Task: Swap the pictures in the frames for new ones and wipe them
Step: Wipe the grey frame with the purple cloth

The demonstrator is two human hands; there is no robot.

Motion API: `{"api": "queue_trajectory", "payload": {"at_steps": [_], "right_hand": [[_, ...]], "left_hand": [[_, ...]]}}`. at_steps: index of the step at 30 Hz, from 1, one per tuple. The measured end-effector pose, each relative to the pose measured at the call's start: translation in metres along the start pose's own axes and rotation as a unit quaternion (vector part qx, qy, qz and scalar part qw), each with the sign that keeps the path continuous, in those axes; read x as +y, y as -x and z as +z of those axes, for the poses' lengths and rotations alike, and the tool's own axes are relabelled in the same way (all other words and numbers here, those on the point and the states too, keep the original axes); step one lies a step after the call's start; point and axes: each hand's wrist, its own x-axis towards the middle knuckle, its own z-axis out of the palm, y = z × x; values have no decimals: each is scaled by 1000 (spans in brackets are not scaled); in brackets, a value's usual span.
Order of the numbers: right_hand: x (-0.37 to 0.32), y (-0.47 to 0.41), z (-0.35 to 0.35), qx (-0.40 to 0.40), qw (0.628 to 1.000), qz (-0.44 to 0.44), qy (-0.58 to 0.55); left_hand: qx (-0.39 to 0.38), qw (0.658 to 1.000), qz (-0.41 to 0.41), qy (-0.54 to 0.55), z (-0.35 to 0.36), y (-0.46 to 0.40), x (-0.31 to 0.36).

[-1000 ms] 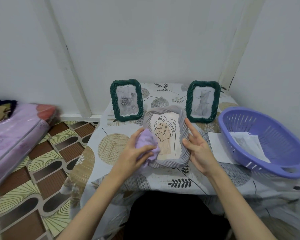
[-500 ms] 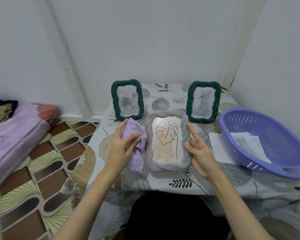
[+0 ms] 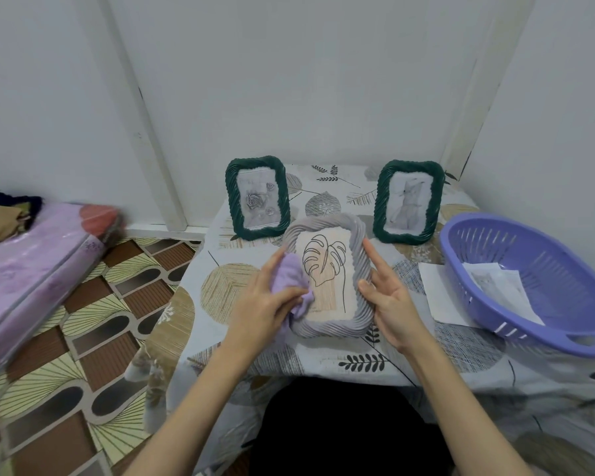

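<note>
A grey twisted-rim frame (image 3: 356, 249) with a leaf drawing lies tilted on the table in front of me. My left hand (image 3: 261, 304) is closed on a lilac cloth (image 3: 291, 276) and presses it against the frame's left side and glass. My right hand (image 3: 389, 300) steadies the frame's right edge, fingers spread along the rim. Two dark green frames stand upright behind: one with a rose picture (image 3: 256, 197) at the left, one with a pale sketch (image 3: 407, 201) at the right.
A purple plastic basket (image 3: 495, 321) with loose paper pictures (image 3: 502, 290) sits at the table's right; a white sheet (image 3: 437, 293) lies beside it. The table wears a leaf-patterned cloth (image 3: 227, 286). Walls close off the back and right. A pink mattress (image 3: 31, 269) lies on the floor at the left.
My left hand with the cloth swung out to the frame's left side, then came back onto its left edge and glass. The right hand stayed on the right rim.
</note>
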Motion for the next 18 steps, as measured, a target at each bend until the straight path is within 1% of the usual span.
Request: {"api": "queue_trajectory", "payload": {"at_steps": [2,5,10,14,18], "right_hand": [[-3,-2,-1,17,1000,-12,-3],[-5,-5,-3,11,1000,-13,-4],[-6,-2,3,-7,1000,-3,-20],[-6,-3,2,12,999,-18,-33],[-7,-3,0,9,999,-11,-33]], "left_hand": [[-5,1000,0,-9,5,5,0],[-1,1000,7,-14,9,12,1],[54,996,-64,12,4,-4,-3],[45,997,-66,20,7,-3,-4],[36,997,-60,41,14,13,0]]}}
